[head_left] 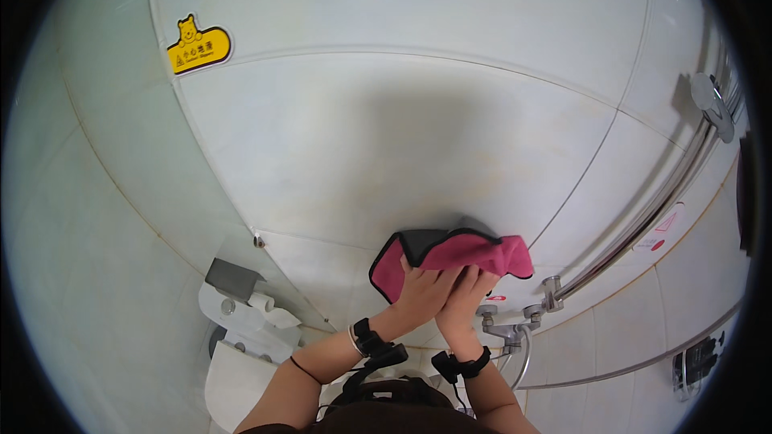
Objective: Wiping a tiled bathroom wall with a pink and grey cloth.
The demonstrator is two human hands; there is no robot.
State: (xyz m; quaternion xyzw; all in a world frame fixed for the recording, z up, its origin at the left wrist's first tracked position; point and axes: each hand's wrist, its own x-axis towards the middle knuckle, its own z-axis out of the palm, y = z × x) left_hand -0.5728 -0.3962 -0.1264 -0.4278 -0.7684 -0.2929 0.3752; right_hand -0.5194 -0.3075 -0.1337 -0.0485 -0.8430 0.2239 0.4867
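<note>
A pink and grey cloth (466,254) with black edging is bunched in front of me, against or close to the white tiled wall (281,137). My left hand (425,296) grips its lower left part, the fingers partly sunk in the folds. Close beside it, my right hand (461,302) is closed on the cloth's lower middle, and the two hands touch or overlap. Some fingertips are hidden by the fabric. Black bands with small devices sit on both wrists.
On the right are a chrome shower mixer (507,329), a long metal rail (635,229) and a shower head (708,98). A toilet paper holder (232,280) and a white toilet (241,382) stand lower left. A yellow sticker (201,50) marks the upper left glass or wall.
</note>
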